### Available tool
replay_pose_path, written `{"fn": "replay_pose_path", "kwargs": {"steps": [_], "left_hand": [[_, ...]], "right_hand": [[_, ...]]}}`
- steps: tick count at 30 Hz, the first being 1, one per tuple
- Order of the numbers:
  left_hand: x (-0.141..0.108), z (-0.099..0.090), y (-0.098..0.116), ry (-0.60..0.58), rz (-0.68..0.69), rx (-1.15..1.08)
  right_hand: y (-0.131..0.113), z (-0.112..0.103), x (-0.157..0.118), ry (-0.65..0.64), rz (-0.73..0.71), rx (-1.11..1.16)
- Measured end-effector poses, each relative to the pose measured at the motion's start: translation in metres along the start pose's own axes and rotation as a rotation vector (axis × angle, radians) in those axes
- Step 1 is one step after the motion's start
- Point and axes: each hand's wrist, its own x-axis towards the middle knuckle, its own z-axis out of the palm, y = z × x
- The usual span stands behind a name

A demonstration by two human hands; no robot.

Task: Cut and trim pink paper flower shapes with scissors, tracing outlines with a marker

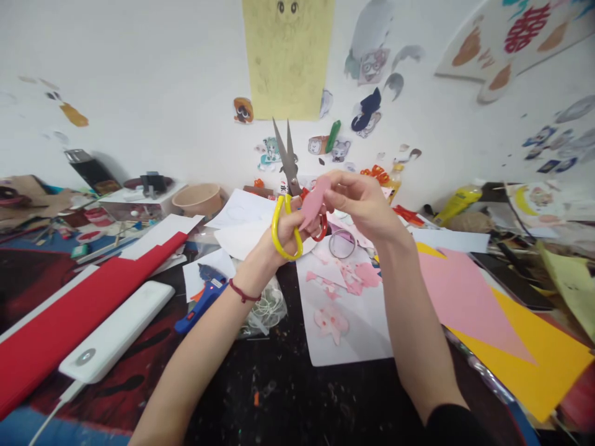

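The left hand (290, 222) is curled, fingers through the handles of metal-bladed scissors (290, 166) with 1 yellow and 1 red loop, the blades parted and pointing up. The right hand (360, 201) pinches a small, curved piece of pink paper (316, 203) in front of the left fingers; whether those touch it, I cannot tell. Pink paper scraps (367, 274) and 1 star-like pink cutout (331, 322) lie on a smooth white sheet (344, 350). A crinkled clear plastic bag (274, 319) holds thin pale cord (269, 297); farther back stands a round tan bowl (198, 201).

Upturned open scissors (292, 175), pink paper piece (313, 203)
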Motion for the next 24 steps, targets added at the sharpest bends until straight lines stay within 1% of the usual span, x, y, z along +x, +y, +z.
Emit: {"fn": "replay_pose_path", "kwargs": {"steps": [2, 5, 7, 9, 12, 13, 16, 19, 22, 24], "left_hand": [[0.001, -0.005, 0.001, 0.062, 0.030, 0.042], [0.002, -0.014, 0.010, 0.137, 0.091, 0.109], [0.002, -0.018, 0.020, 0.161, 0.137, 0.137], [-0.001, -0.018, 0.028, 0.153, 0.192, 0.198], [-0.007, -0.013, 0.035, 0.105, 0.292, 0.370], [-0.010, -0.010, 0.036, 0.108, 0.319, 0.409], [-0.016, -0.001, 0.037, 0.183, 0.361, 0.424], [-0.020, 0.005, 0.039, 0.247, 0.413, 0.407], [-0.021, 0.007, 0.043, 0.278, 0.443, 0.412], [-0.021, 0.007, 0.045, 0.291, 0.455, 0.451]], "right_hand": [[-0.003, -0.003, 0.000, 0.072, -0.006, -0.017], [-0.010, -0.007, -0.004, 0.143, -0.010, -0.097], [-0.017, -0.008, -0.007, 0.168, -0.010, -0.180], [-0.022, -0.007, -0.010, 0.192, -0.016, -0.251], [-0.027, -0.002, -0.013, 0.223, -0.029, -0.308], [-0.028, 0.001, -0.013, 0.231, -0.033, -0.314], [-0.027, 0.006, -0.013, 0.240, -0.055, -0.290], [-0.024, 0.010, -0.012, 0.217, -0.060, -0.239], [-0.022, 0.014, -0.011, 0.172, -0.047, -0.219], [-0.021, 0.017, -0.010, 0.182, -0.054, -0.212]]}}
